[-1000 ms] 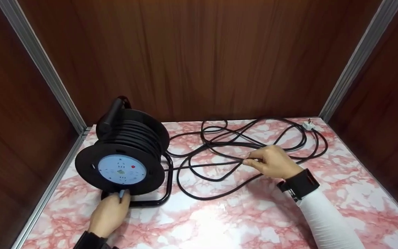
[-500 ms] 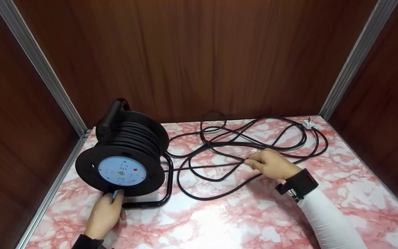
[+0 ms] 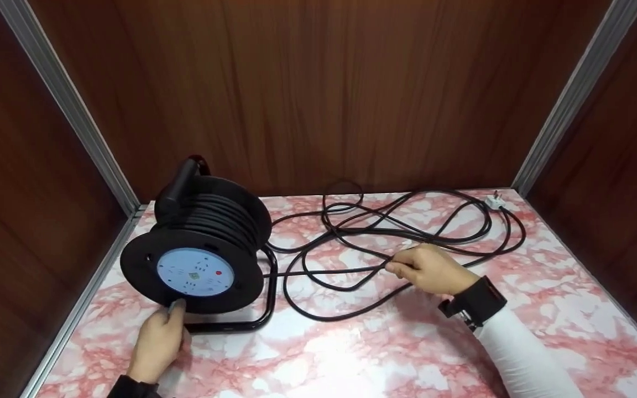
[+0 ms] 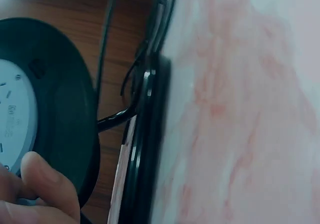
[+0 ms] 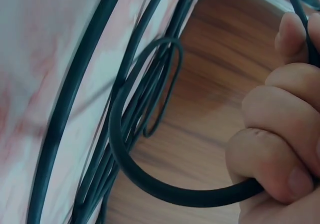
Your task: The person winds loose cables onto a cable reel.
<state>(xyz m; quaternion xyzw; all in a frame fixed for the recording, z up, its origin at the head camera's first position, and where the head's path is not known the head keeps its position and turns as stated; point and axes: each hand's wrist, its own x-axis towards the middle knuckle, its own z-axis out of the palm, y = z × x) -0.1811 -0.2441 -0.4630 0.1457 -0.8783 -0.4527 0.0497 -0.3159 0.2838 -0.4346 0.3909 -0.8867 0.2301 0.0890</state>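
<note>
A black cable reel (image 3: pixel 140 279) with a pale blue socket panel (image 3: pixel 194 271) stands at the left of the table on its tubular frame (image 3: pixel 270 298). At the lower rim of its disc, my left hand (image 3: pixel 158 338) pinches a small blue-grey crank knob (image 3: pixel 175 304); in the left wrist view the fingers (image 4: pixel 47 181) mostly hide it. My right hand (image 3: pixel 432 269) grips the black cable (image 3: pixel 335 271), which runs from the reel to the fingertips. In the right wrist view, curled fingers (image 5: pixel 270 159) wrap the cable (image 5: pixel 200 198), which bends away in a loop.
Loose loops of cable (image 3: pixel 346 287) spread over the middle and right of the pink marbled table (image 3: pixel 307 365). A white plug (image 3: pixel 495 201) lies at the back right corner. Brown wood-look panels (image 3: pixel 318 99) wall in the back and sides.
The crank knob and my left hand have moved left along the reel's lower rim, and the disc has turned clockwise. My right hand has shifted slightly down, still holding the cable.
</note>
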